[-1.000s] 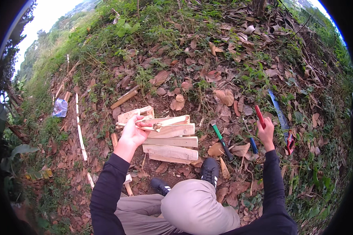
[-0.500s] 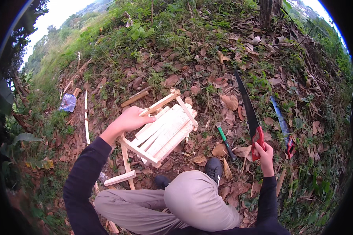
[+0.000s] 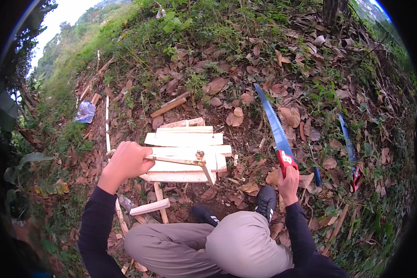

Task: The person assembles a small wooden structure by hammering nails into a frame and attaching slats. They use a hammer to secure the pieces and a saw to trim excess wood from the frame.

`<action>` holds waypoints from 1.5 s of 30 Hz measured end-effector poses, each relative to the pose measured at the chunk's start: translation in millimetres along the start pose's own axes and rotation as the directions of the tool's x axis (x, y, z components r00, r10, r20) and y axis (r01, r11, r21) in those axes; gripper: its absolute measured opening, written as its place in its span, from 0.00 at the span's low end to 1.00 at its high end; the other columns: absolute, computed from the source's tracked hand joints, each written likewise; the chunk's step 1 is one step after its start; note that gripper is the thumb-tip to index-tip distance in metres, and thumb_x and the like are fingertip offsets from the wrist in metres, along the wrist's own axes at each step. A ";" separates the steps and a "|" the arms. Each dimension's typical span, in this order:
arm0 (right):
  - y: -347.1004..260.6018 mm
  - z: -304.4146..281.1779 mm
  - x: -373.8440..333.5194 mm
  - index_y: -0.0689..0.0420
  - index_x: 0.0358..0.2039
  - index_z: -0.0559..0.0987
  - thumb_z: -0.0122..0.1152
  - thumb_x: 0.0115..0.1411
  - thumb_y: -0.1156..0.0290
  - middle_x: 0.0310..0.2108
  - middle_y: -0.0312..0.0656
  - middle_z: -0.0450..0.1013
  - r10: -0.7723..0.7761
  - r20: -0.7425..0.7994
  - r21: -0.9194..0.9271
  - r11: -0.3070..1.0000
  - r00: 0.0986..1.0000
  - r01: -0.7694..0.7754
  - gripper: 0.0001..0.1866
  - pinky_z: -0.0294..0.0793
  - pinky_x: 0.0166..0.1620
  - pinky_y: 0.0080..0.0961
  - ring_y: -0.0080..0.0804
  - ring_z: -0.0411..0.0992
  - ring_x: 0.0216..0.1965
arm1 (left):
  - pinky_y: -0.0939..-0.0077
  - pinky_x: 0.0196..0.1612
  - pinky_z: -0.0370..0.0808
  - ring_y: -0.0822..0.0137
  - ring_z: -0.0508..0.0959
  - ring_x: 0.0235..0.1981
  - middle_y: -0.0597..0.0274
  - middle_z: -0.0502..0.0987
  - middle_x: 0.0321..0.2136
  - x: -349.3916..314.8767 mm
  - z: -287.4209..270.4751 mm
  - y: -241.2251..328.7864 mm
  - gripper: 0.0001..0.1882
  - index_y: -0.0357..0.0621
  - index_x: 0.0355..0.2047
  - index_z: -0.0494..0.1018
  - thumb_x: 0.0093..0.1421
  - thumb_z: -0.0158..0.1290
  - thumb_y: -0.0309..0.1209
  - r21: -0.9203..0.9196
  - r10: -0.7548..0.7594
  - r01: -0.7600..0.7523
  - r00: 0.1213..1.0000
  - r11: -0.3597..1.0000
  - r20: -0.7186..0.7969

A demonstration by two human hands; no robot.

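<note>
My left hand (image 3: 127, 162) is closed around one end of a narrow wooden frame (image 3: 178, 161), with a short leg slanting down at the frame's other end. Beneath it, several pale boards (image 3: 185, 139) lie side by side on the ground, partly covered by the frame and my hand. My right hand (image 3: 289, 185) grips the red handle of a hand saw (image 3: 275, 127). The saw's toothed blade points up and to the left, right of the boards and apart from them.
A second saw (image 3: 348, 139) with a red handle lies at the right. Beside my held saw is a dark-handled tool (image 3: 317, 176). Wood offcuts (image 3: 149, 207) lie near my left knee, another stick (image 3: 169, 107) beyond the boards. A plastic bag (image 3: 85, 112) sits far left. Dry leaves cover the slope.
The wooden frame has tilted and turned in my left hand, baring more of the boards. The saw has swung left, and its blade now faces up brightly. My view has shifted slightly.
</note>
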State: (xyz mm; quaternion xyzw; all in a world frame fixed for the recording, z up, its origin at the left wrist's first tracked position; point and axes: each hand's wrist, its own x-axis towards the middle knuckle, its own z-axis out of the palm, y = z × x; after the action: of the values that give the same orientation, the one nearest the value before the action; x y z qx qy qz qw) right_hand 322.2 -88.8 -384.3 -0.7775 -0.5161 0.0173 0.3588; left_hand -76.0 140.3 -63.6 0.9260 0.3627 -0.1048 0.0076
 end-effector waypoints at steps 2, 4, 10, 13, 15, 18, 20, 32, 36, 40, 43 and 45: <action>29.5 27.5 19.1 0.61 0.31 0.71 0.63 0.61 0.71 0.30 0.50 0.70 -0.063 0.002 -0.155 0.986 0.998 0.063 0.10 0.66 0.42 0.44 0.51 0.69 0.36 | 0.54 0.27 0.74 0.44 0.76 0.19 0.50 0.72 0.13 -14.8 3.5 -12.9 0.11 0.43 0.19 0.73 0.51 0.58 0.35 -0.016 -0.012 0.011 0.999 1.000 -0.038; 65.2 48.5 39.3 0.62 0.33 0.72 0.62 0.61 0.71 0.30 0.51 0.70 0.015 0.057 -0.221 0.975 0.998 -0.002 0.09 0.67 0.45 0.43 0.50 0.70 0.39 | 0.55 0.25 0.73 0.45 0.76 0.19 0.50 0.71 0.13 -22.3 10.7 -28.5 0.10 0.44 0.18 0.72 0.51 0.58 0.34 -0.052 -0.024 0.021 0.998 0.998 -0.056; -11.6 124.8 87.3 0.64 0.46 0.70 0.68 0.56 0.64 0.46 0.51 0.68 0.031 0.110 -0.235 0.972 0.993 -0.005 0.24 0.66 0.53 0.45 0.51 0.68 0.49 | 0.58 0.21 0.71 0.48 0.74 0.15 0.52 0.70 0.11 -64.8 14.6 -56.5 0.12 0.44 0.16 0.69 0.51 0.58 0.33 -0.049 -0.134 0.136 0.990 0.990 0.033; -142.1 220.0 120.6 0.66 0.56 0.67 0.70 0.55 0.58 0.54 0.53 0.67 -0.303 0.320 0.161 0.951 0.898 0.263 0.36 0.63 0.61 0.48 0.51 0.65 0.57 | 0.60 0.20 0.70 0.49 0.73 0.14 0.53 0.69 0.11 -81.4 17.9 -63.5 0.13 0.43 0.16 0.68 0.51 0.58 0.32 -0.053 -0.160 0.166 0.982 0.985 0.098; -192.9 274.7 143.7 0.67 0.64 0.62 0.72 0.54 0.54 0.59 0.55 0.64 -0.514 0.370 0.108 0.851 0.774 0.513 0.45 0.56 0.68 0.53 0.52 0.61 0.64 | 0.60 0.20 0.70 0.49 0.73 0.14 0.53 0.68 0.10 -77.0 22.7 -60.0 0.14 0.43 0.16 0.67 0.49 0.60 0.33 -0.067 -0.164 0.172 0.980 0.983 0.116; -213.5 340.6 170.2 0.66 0.68 0.59 0.80 0.42 0.48 0.61 0.53 0.63 -0.537 0.411 -0.090 0.780 0.736 0.619 0.60 0.51 0.70 0.63 0.51 0.58 0.67 | 0.60 0.21 0.71 0.49 0.74 0.15 0.53 0.69 0.11 -79.1 28.6 -55.0 0.14 0.43 0.16 0.67 0.49 0.60 0.33 -0.085 -0.160 0.175 0.975 0.981 0.153; -217.6 367.1 184.7 0.66 0.67 0.59 0.83 0.34 0.46 0.59 0.51 0.65 -0.443 0.545 -0.154 0.782 0.712 0.604 0.65 0.51 0.68 0.67 0.50 0.60 0.66 | 0.60 0.21 0.71 0.50 0.75 0.15 0.54 0.70 0.12 -81.4 23.6 -50.9 0.13 0.43 0.17 0.67 0.50 0.60 0.33 -0.085 -0.182 0.204 0.959 0.975 0.216; -89.5 236.4 174.3 0.62 0.53 0.71 0.84 0.27 0.51 0.48 0.48 0.72 -0.580 0.446 0.181 0.804 0.681 0.566 0.52 0.54 0.71 0.49 0.47 0.70 0.55 | 0.63 0.17 0.67 0.52 0.71 0.11 0.57 0.67 0.10 -63.9 -10.6 -29.8 0.14 0.44 0.16 0.64 0.50 0.59 0.29 -0.079 -0.158 0.158 0.987 0.984 0.002; -33.3 204.0 166.6 0.60 0.62 0.65 0.83 0.32 0.52 0.54 0.48 0.70 -0.502 0.592 0.087 0.818 0.631 0.569 0.58 0.47 0.73 0.57 0.49 0.67 0.60 | 0.62 0.17 0.66 0.53 0.70 0.11 0.58 0.66 0.09 -29.2 -8.8 -20.6 0.14 0.46 0.17 0.63 0.51 0.58 0.28 -0.043 -0.084 0.081 0.993 0.996 -0.088; -29.8 177.6 140.0 0.62 0.66 0.63 0.74 0.53 0.56 0.61 0.54 0.67 -0.307 0.269 -0.060 0.941 0.913 0.334 0.45 0.50 0.71 0.55 0.52 0.62 0.64 | 0.63 0.16 0.65 0.54 0.71 0.11 0.58 0.65 0.09 22.8 -13.2 -4.8 0.15 0.46 0.17 0.63 0.54 0.58 0.29 -0.014 -0.005 0.002 0.983 1.000 -0.181; -32.7 148.7 111.8 0.65 0.63 0.65 0.53 0.71 0.50 0.55 0.52 0.70 0.286 0.667 0.564 0.410 0.688 -0.717 0.32 0.80 0.46 0.38 0.41 0.75 0.50 | 0.65 0.16 0.65 0.56 0.71 0.11 0.59 0.65 0.09 46.2 -14.2 9.6 0.16 0.45 0.17 0.64 0.55 0.59 0.30 -0.006 0.008 -0.010 0.970 1.000 -0.245; -64.3 106.0 99.5 0.65 0.62 0.66 0.49 0.73 0.49 0.51 0.49 0.72 0.158 0.790 0.592 0.056 0.592 -0.804 0.31 0.81 0.40 0.35 0.35 0.76 0.42 | 0.65 0.17 0.65 0.57 0.71 0.11 0.59 0.64 0.09 58.2 -9.3 23.1 0.16 0.45 0.17 0.64 0.55 0.60 0.30 -0.003 0.017 -0.018 0.960 1.000 -0.278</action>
State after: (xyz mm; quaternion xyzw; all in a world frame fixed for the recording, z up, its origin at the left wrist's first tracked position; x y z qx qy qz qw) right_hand 275.6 63.0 -391.8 -0.4921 -0.1577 0.6571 0.5488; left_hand -17.1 163.1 -67.5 0.9346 0.3523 0.0272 -0.0400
